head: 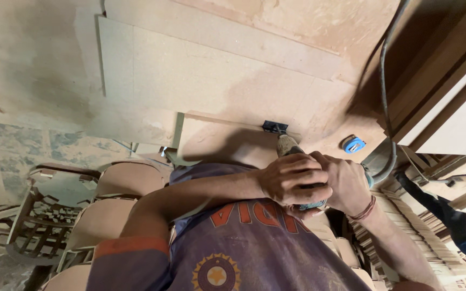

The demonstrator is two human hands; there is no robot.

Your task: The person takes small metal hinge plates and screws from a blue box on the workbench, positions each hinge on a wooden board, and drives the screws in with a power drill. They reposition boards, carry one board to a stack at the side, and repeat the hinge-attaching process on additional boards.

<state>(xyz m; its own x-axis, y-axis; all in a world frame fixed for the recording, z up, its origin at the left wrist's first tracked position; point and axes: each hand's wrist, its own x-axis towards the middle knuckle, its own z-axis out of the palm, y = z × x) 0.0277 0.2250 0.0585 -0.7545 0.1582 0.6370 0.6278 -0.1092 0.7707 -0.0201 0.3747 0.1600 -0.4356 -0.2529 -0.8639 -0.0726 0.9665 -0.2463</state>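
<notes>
Both hands, left hand and right hand, have fingers wrapped tight around a drill pressed against a board.

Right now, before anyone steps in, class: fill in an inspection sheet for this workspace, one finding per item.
Surface: dusty pale boards, stacked flat.
Job's things: power tool, its black foot resting on a smaller panel.
Clutter: blue tape measure lying on the boards beside the tool.
Grippers: left hand and right hand both wrapped around the tool; a band on the right wrist.
Cables: grey cable running from the tool side to the top edge.
Surroundings: curved wooden chair parts on the left; another person's leg on the right.
</notes>
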